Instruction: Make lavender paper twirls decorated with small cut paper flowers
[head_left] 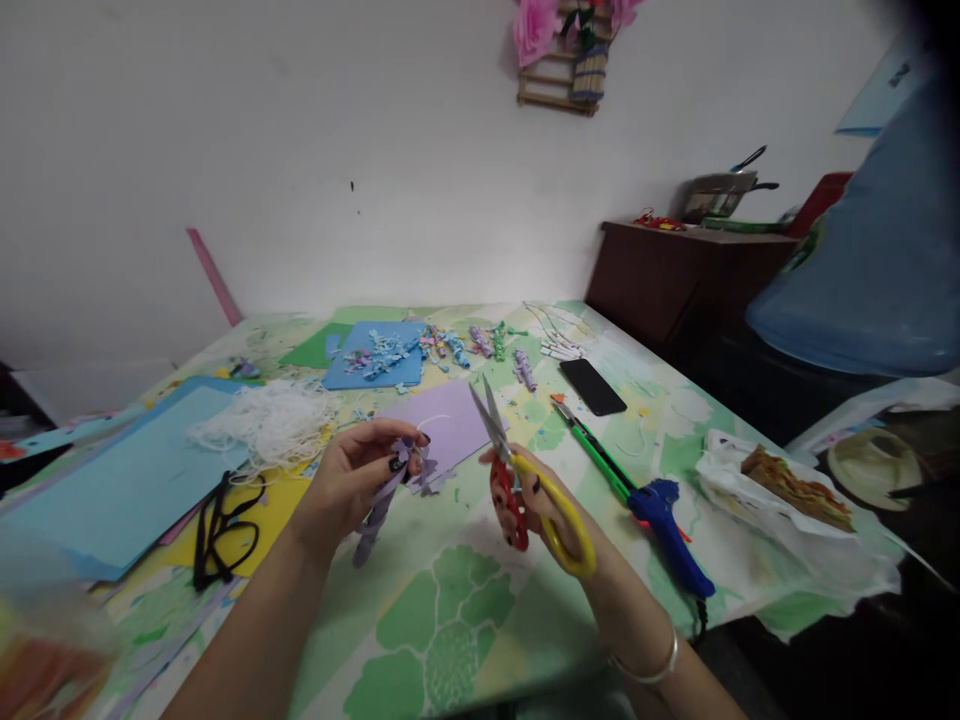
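Note:
My left hand [360, 465] pinches a cut purple foam strip [367, 540] between thumb and fingertips, and its end hangs below the hand. A short white string curves up by those fingertips. In my right hand [555, 490] is a pair of scissors [495, 425] with one yellow and one red handle. The blades point up and away, parted slightly and clear of the strip. Under and beyond both hands lies a purple foam sheet [457, 430] with small purple scraps at its near edge.
Blue sheets [105, 490], tangled white string [270, 425] and black glasses [225, 535] lie left. Curled foam pieces [450, 345] sit at the back. Rightward are a phone [592, 386], a green cutter [596, 450], a blue glue gun [667, 530] and food in a bag [795, 485].

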